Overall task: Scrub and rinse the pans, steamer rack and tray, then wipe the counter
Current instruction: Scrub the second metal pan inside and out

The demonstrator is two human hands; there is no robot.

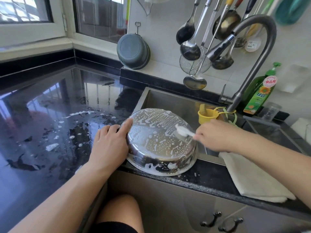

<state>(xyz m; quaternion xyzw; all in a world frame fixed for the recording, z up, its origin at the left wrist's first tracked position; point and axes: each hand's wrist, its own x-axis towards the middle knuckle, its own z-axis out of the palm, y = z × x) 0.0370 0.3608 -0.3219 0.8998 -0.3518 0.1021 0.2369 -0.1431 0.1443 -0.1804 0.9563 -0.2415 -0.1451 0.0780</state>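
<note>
A round steel pan lies upside down and tilted on the front left rim of the sink, its base streaked with white foam. My left hand holds its left edge, the index finger stretched along the rim. My right hand grips the handle of a white foamy brush whose head presses on the pan's base. The black counter to the left is wet, with patches of foam.
A folded white cloth hangs over the front counter edge right of the pan. A yellow cup sits in the sink below the curved faucet. A green detergent bottle stands behind. Ladles and a dark basin hang on the wall.
</note>
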